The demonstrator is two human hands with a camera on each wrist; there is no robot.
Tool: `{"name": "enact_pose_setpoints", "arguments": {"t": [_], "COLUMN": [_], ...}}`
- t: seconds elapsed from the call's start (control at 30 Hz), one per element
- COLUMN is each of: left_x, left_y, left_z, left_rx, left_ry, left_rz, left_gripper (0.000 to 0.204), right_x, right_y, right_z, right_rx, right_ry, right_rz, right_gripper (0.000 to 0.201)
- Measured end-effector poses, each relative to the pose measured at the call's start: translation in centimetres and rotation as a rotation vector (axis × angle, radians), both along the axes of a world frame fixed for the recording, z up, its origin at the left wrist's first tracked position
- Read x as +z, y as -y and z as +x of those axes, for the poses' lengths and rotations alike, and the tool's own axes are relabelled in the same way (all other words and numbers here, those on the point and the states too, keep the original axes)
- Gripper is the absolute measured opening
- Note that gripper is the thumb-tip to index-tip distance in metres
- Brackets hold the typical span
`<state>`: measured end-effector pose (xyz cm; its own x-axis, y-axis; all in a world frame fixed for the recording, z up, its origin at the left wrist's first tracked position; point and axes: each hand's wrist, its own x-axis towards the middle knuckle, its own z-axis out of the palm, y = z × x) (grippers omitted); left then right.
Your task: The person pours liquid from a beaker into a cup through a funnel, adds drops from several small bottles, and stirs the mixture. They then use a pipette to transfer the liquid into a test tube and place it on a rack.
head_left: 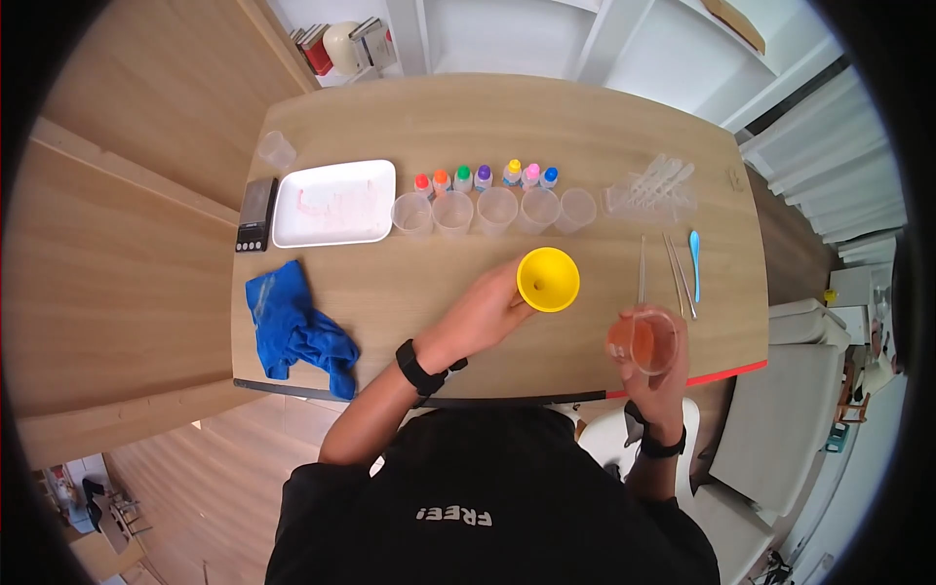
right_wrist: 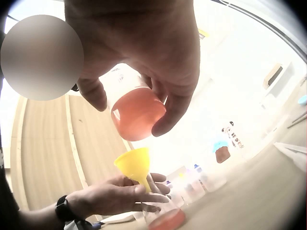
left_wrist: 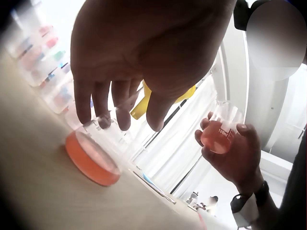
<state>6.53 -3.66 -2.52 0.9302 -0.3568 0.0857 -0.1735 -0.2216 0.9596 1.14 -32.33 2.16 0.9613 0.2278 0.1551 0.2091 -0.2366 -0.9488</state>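
Observation:
A yellow funnel (head_left: 548,280) sits in the mouth of a clear conical flask (left_wrist: 93,160), which stands on the table with orange-red liquid at its bottom. My left hand (head_left: 485,310) grips the flask's neck just under the funnel, thumb on one side and fingers on the other. In my right hand (head_left: 661,392) is a clear beaker (right_wrist: 138,115) with printed volume marks and orange-red liquid in it. I hold it raised to the right of the funnel, and its liquid stays inside the walls.
Several clear plastic cups (head_left: 497,209) line up before small colour bottles (head_left: 463,177). Leftward are a white tray (head_left: 336,229), a black scale (head_left: 255,216) and a blue cloth (head_left: 297,327). Plastic droppers (head_left: 655,185), thin rods (head_left: 677,268) and a blue spoon (head_left: 695,263) lie right.

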Motion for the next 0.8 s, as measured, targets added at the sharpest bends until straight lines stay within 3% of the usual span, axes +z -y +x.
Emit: {"name": "enact_pose_setpoints", "arguments": {"t": [0.03,0.13,0.3,0.57,0.67,0.8], "left_x": [0.2,0.5,0.3,0.5,0.6,1.1], "left_y": [-0.2,-1.1,-2.5,-3.1,-3.1,-2.9], "left_z": [-0.2,-1.1,-3.3,-4.5,-4.8,-5.0], "left_rx": [-0.022,-0.036,-0.058,-0.016,-0.057,0.028], "left_ry": [0.025,0.080,0.089,0.058,0.042,-0.034], "left_rz": [0.046,0.115,0.182,0.153,0.170,0.108], "left_gripper": [0.049,0.047,0.049,0.052,0.057,0.097], "right_x": [0.2,0.8,2.0,3.6,4.1,5.0], "right_y": [-0.2,-1.2,-3.3,-5.3,-5.3,-5.2], "right_z": [0.3,1.1,2.7,4.2,4.7,5.2], "right_rx": [0.000,0.010,0.190,0.324,0.362,0.383], "right_ry": [-0.002,0.040,0.188,0.199,0.203,0.252], "right_rz": [-0.003,-0.087,-0.360,-0.477,-0.487,-0.554], "right_gripper": [0.068,0.067,0.066,0.066,0.066,0.065]}}
